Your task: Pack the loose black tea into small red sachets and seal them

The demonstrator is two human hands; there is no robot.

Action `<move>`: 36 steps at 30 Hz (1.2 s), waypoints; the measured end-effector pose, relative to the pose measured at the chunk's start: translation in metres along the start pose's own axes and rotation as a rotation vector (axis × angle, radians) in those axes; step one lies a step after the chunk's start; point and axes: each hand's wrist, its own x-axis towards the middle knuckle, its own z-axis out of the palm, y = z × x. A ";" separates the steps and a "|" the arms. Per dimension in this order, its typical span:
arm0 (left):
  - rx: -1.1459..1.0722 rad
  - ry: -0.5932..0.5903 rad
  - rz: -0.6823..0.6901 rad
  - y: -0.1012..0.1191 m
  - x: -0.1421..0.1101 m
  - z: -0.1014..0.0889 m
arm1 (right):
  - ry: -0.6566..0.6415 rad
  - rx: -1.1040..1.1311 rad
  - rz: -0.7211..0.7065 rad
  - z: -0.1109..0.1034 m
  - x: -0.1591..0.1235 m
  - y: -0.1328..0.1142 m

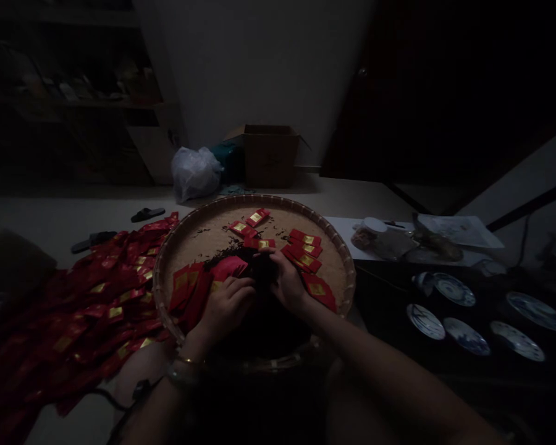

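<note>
A round woven bamboo tray [347,272] sits in front of me with a dark heap of what look like dried tea leaves [269,327] at its near side. My left hand [227,309] is closed at a pinkish-red packet [230,267], its fingers curled at the packet's near edge. Beside it, my right hand [285,281] bends its fingers and thumb around a dark clump of leaves. Red packets with gold labels [304,256] lie right of that hand, and more red packets [188,287] lie left of my left hand. The dim light hides the fingertips partly.
A large pile of red packets [115,309] spreads over the floor at left. Behind the tray stand a cardboard box [271,157] and a white plastic bag [195,173]. At right, a dark table holds blue-and-white dishes [454,289] and a lidded clear container [370,235].
</note>
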 end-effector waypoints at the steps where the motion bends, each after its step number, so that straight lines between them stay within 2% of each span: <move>1: -0.008 -0.011 0.014 -0.001 0.002 -0.001 | -0.016 -0.022 -0.012 0.000 0.000 0.001; 7: -0.021 -0.079 0.032 -0.007 0.006 -0.008 | -0.096 -0.206 -0.072 -0.001 -0.003 0.001; 12: -0.053 -0.070 -0.031 -0.009 0.001 -0.005 | -0.179 -0.643 -0.125 -0.006 -0.006 -0.004; 20: -0.090 -0.033 -0.083 -0.010 -0.005 0.002 | -0.362 -1.160 -0.353 -0.017 -0.008 -0.010; 28: -0.105 0.028 -0.068 -0.007 -0.002 0.004 | -0.496 -1.462 -0.258 -0.017 -0.010 -0.029; 31: -0.097 0.000 -0.012 -0.003 0.003 0.004 | -0.497 -1.536 -0.265 -0.016 -0.010 -0.028; 36: 0.005 0.004 0.012 0.001 0.006 0.006 | -0.344 -1.470 -0.377 -0.017 -0.011 -0.021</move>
